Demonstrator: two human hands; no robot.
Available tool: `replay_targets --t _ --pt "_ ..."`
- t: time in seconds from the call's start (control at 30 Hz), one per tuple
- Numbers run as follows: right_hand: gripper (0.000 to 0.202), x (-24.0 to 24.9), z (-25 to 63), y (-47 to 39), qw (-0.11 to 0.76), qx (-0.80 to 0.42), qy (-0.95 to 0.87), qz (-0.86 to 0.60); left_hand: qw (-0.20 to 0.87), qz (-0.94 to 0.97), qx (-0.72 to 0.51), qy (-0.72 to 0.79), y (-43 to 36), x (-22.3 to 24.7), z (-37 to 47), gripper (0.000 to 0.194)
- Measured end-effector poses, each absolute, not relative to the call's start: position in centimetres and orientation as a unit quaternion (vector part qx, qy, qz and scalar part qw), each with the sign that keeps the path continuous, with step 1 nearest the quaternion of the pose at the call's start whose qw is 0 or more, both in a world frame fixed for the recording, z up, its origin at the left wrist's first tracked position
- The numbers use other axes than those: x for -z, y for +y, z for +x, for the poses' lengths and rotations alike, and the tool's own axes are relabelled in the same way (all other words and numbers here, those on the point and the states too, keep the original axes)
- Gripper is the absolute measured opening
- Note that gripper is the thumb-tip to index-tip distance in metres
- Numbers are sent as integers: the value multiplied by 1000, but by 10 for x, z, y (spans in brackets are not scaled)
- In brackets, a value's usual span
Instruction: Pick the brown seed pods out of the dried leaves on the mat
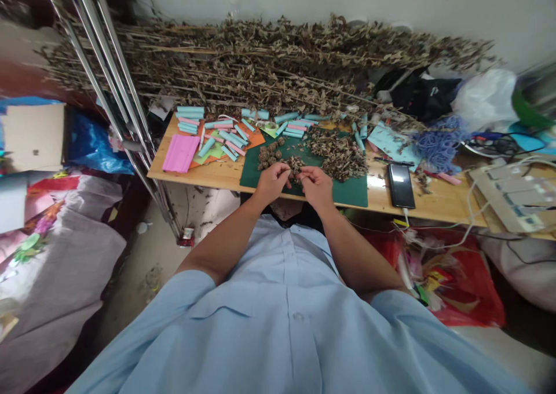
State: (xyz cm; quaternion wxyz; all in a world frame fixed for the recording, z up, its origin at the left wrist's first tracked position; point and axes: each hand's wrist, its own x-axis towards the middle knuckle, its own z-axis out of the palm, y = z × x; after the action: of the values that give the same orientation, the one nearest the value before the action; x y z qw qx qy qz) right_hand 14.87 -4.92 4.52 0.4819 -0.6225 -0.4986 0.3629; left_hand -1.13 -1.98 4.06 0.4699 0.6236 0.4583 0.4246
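Observation:
Both hands meet over the near edge of a dark green mat [354,193]. My left hand [271,182] is closed, thumb and fingers pinching at a small clump of dried leaves [296,166]. From the other side, my right hand [318,186] pinches the same clump with its fingertips. Just beyond the left hand sit several dark, rolled leaf balls [270,152]. A loose heap of dried leaves [341,153] spreads on the mat to the right.
Blue and pink paper rolls [228,136] and a pink paper stack [180,153] lie left on the wooden table [212,174]. Long dried stalks [260,64] line the back. A phone [400,185], blue twine [442,145] and a power strip [516,194] are right; metal crutches [115,75] lean left.

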Motion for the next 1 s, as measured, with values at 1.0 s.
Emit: replay_targets --t 1.0 --pt "29 -42 143 -55 470 -236 -619 -583 510 617 -418 429 -17 -39 -11 15"
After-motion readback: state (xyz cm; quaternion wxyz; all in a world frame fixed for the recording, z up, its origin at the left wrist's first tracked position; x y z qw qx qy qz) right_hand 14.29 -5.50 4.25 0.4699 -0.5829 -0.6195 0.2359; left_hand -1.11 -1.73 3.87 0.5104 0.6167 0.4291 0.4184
